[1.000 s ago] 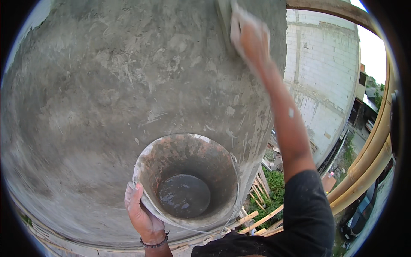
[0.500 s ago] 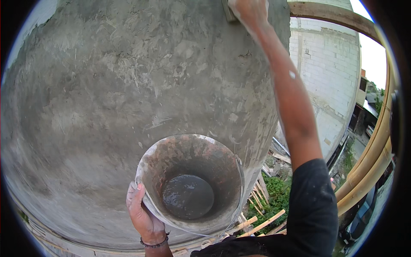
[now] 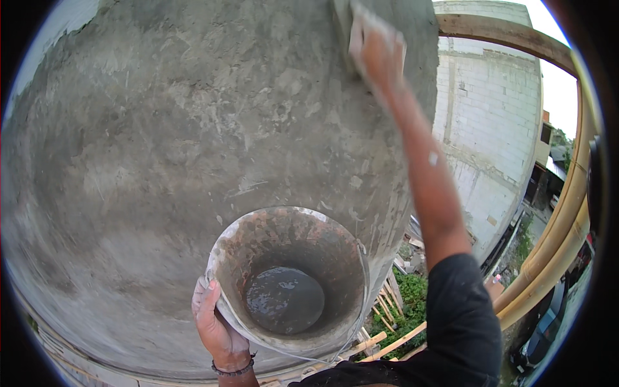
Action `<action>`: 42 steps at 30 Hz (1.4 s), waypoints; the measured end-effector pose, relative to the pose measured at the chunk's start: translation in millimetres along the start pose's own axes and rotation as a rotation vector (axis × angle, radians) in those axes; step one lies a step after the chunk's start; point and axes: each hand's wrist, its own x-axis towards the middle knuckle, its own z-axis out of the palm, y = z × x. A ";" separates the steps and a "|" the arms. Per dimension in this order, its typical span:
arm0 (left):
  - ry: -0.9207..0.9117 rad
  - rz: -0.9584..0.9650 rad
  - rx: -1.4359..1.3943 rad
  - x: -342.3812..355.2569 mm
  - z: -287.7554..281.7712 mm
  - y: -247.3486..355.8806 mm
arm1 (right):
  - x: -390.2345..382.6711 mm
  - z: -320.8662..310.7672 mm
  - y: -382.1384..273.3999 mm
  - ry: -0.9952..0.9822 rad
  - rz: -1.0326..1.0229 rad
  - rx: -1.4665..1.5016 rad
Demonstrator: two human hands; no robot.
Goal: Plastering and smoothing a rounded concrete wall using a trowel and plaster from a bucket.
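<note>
A grey cement-plastered wall (image 3: pixel 167 135) fills most of the view, with rough, patchy marks across it. High on it, close to its right edge, my right hand (image 3: pixel 379 53) is closed around a flat plastering float (image 3: pixel 343 35) laid against the surface. Motion blurs the float, and the hand covers part of it. Below, my left hand (image 3: pixel 216 319) grips the left rim of a cement-stained bucket (image 3: pixel 293 240), thumb over the edge. Wet grey cement mix (image 3: pixel 285 300) lies in its bottom. The bucket tilts so its mouth shows, and its wire handle hangs at the right side.
Beyond the wall's right edge stands a pale block wall (image 3: pixel 483 109). A wooden beam (image 3: pixel 503 32) crosses at upper right, and bamboo poles (image 3: pixel 545 274) curve down the right side. Far below are green plants (image 3: pixel 411 297), wooden sticks and a parked vehicle (image 3: pixel 541 332).
My right hand has moved down the wall with the float, and the right arm has bent lower. The left hand and the bucket have stayed nearly in place.
</note>
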 end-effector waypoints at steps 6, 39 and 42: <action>-0.029 0.072 -0.047 -6.5 -11.9 6.7 | 159.2 14.6 21.7 0.032 -0.130 -0.099; -0.024 0.100 0.032 -8.6 -11.0 3.7 | -128.7 -33.0 19.6 -0.057 -0.023 0.193; -0.059 0.090 0.044 -11.1 -0.1 -2.2 | -198.7 -75.4 19.6 -0.296 0.048 0.171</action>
